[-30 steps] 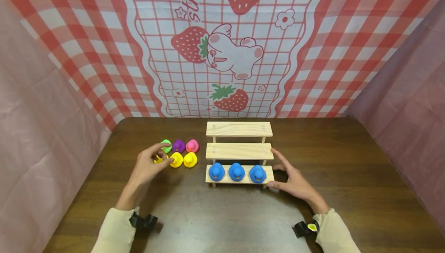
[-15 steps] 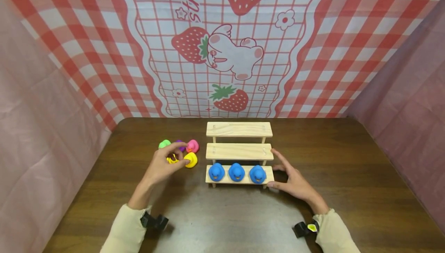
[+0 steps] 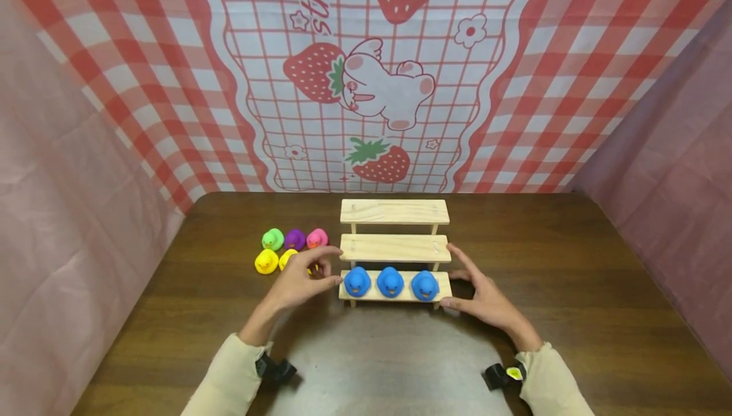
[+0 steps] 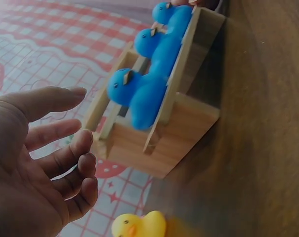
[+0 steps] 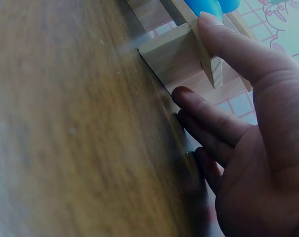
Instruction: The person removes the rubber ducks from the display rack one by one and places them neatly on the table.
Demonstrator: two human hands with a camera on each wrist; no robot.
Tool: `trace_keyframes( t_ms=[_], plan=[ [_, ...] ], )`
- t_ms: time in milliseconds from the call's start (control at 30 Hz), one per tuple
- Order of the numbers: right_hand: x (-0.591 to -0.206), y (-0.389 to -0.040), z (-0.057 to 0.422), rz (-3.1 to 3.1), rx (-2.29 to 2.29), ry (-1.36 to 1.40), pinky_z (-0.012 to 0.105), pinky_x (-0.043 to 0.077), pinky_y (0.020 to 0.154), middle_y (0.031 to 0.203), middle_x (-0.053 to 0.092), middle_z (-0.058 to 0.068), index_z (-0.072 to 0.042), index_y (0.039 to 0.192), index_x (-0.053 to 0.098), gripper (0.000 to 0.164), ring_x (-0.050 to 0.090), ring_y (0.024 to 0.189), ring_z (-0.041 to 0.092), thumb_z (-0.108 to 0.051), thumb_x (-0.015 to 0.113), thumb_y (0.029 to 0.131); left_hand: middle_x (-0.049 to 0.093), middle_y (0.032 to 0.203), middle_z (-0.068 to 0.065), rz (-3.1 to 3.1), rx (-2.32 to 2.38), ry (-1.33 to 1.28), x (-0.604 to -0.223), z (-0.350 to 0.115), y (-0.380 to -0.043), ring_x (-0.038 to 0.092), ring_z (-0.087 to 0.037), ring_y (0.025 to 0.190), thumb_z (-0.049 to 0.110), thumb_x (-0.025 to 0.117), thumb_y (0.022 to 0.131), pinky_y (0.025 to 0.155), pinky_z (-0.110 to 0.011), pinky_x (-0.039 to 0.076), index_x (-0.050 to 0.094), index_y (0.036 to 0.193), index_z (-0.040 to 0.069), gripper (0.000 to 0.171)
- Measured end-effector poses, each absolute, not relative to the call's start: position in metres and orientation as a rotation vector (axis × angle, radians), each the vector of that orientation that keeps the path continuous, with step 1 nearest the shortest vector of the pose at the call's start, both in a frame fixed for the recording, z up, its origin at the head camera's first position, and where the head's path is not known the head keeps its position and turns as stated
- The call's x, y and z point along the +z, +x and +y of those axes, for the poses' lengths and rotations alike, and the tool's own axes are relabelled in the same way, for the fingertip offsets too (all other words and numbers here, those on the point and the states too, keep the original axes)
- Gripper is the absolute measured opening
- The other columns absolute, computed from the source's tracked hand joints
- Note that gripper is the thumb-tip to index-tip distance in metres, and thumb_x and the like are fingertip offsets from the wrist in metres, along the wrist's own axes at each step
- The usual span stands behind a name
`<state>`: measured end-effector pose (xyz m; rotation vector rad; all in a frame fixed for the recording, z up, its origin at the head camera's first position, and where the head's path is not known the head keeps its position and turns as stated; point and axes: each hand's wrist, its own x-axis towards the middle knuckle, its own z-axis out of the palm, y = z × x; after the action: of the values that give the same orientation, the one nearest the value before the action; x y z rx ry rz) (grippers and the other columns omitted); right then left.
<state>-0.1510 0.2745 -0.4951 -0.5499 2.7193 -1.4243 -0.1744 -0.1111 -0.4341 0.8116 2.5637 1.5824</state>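
A three-step wooden stand (image 3: 394,248) has three blue rubber ducks (image 3: 391,282) in a row on its lowest step. At its left end is my left hand (image 3: 300,282), fingers loosely bent and holding nothing; the left wrist view shows a gap between them and the stand, though fingertips overlap its edge from there. My right hand (image 3: 486,301) rests at the right end. Its thumb (image 5: 211,22) touches the lowest step's end and the other fingers extend beside the side panel (image 5: 169,52). Yellow ducks (image 3: 266,261) sit left of the stand, partly hidden by my left hand.
Behind the yellow ducks, a green duck (image 3: 272,239), a purple duck (image 3: 295,239) and a pink duck (image 3: 317,238) form a row. Everything stands on a brown wooden table (image 3: 549,263). A strawberry-print cloth (image 3: 366,86) hangs at its back edge.
My left hand has moved right, from over the yellow ducks to the left end of the stand, uncovering the green and purple ducks. My right hand and the blue ducks have stayed put.
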Motion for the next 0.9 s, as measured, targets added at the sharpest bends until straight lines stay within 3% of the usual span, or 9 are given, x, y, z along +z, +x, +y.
trace_keyframes(
  t_ms=[533,900],
  plan=[
    [-0.497,-0.153,0.275,2.717,-1.42,-0.546,0.069,0.033,0.105,0.117,0.073,0.011,-0.034,0.16,0.018,0.103,0.062,0.118,0.026,-0.023,0.083,0.082,0.063,0.072,-0.008,2.537,1.458,0.836,-0.446,-0.093,-0.171,0.05,-0.002,0.063,0.011,0.081,0.082,0.062,-0.019,0.045,0.067,0.117,0.001,0.04],
    [-0.496,-0.152,0.275,2.721,-1.419,-0.526,0.069,0.032,0.106,0.121,0.071,0.013,-0.034,0.159,0.019,0.102,0.062,0.116,0.015,-0.024,0.084,0.081,0.061,0.069,-0.004,2.589,1.404,0.89,-0.451,-0.088,-0.168,0.047,0.002,0.061,0.013,0.081,0.081,0.058,-0.017,0.042,0.068,0.114,0.004,0.036]
  ],
)
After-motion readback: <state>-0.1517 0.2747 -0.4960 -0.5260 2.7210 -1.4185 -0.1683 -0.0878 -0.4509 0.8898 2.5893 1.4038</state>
